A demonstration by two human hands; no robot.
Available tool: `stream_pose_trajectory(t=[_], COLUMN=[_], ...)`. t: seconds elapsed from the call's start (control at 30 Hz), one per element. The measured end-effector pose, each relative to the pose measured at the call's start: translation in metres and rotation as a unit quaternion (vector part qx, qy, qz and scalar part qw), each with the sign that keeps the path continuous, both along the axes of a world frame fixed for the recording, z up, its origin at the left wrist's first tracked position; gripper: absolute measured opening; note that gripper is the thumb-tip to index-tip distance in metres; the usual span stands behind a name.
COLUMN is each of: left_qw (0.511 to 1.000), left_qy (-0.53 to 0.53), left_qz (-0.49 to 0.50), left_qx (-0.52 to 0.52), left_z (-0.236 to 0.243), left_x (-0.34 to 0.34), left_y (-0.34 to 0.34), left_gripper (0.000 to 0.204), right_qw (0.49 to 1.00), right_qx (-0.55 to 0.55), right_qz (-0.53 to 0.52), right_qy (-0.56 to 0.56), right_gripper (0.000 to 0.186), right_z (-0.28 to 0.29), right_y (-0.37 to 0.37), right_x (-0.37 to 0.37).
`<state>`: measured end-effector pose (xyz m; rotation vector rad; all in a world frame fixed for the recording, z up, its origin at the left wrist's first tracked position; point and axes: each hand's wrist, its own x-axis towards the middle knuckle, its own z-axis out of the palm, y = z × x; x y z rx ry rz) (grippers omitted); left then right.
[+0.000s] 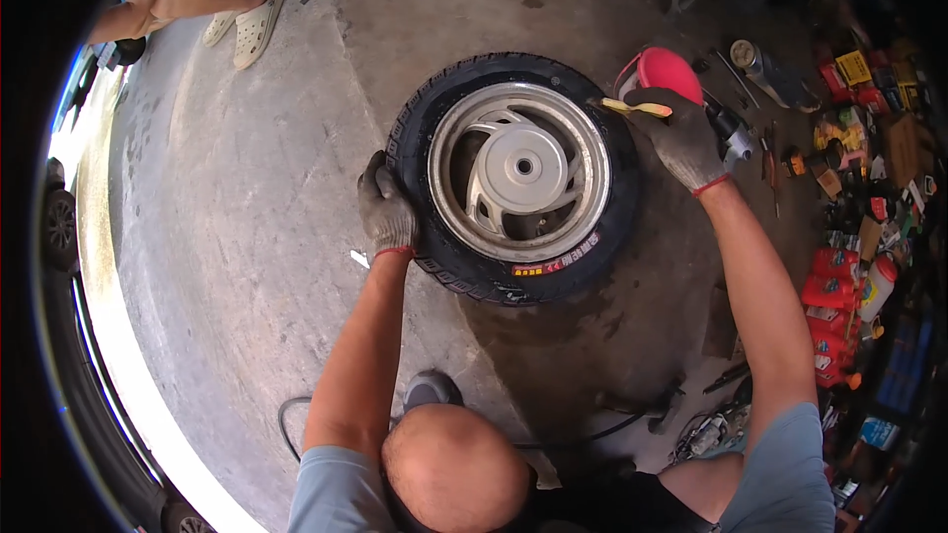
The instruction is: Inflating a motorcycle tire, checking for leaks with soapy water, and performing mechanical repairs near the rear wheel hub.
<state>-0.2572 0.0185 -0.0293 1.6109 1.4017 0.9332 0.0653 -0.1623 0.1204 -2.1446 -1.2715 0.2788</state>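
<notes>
Curled fingers are wrapping around a small yellow-handled brush (637, 109) in the head view, so the right hand (681, 133) is having a closed hold. Its tip is pointing at the upper right edge of the black tire (410, 153), but I can't tell if it is touching. The left hand (387, 212) is pressing against the tire's left side; I can't tell how tightly it is gripping, because some fingers are hiding. Both hands are wearing dark gloves with red cuffs.

The tire is sitting in the middle, around a silver wheel (521, 170) that is facing up at the camera. Just beyond the right hand, a pink tub (671, 74) is standing on the gray floor (247, 178). Red packs (831, 281) are crowding the far right. Another person's pale clogs (257, 32) are resting at the upper left.
</notes>
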Motion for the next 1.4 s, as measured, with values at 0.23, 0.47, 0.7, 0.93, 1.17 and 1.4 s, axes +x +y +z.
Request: stream_pose_trajectory(t=[0.23,0.47,0.7,0.93,1.17,1.4], left_qw=[1.0,1.0,1.0,1.0,1.0,0.999], left_qy=[0.009,-0.001,0.007,-0.009,-0.014,0.034], left_qz=[-0.01,-0.014,-0.017,-0.007,-0.001,0.008], left_qx=[0.028,0.024,0.009,-0.011,-0.017,-0.018], left_z=[-0.005,-0.009,-0.003,-0.001,0.002,0.006], left_x=[-0.001,-0.002,-0.002,0.002,0.004,0.003], left_y=[0.001,0.003,0.002,-0.001,0.0,0.0], left_gripper=[0.039,0.037,0.038,0.038,0.037,0.037], right_qw=[0.974,0.975,0.905,0.932,0.926,0.923], right_qx=[-0.088,0.073,-0.016,0.15,-0.195,-0.279], right_qz=[0.147,0.07,-0.198,-0.268,-0.093,-0.089], right_qy=[-0.146,0.2,0.376,0.192,-0.31,-0.252], right_gripper=[0.014,0.009,0.007,0.017,0.04,0.034], right_z=[0.018,-0.005,-0.021,0.04,-0.033,-0.076], right_y=[-0.034,-0.077,-0.08,-0.094,0.001,0.027], right_x=[-0.051,-0.171,-0.128,0.061,0.169,0.167])
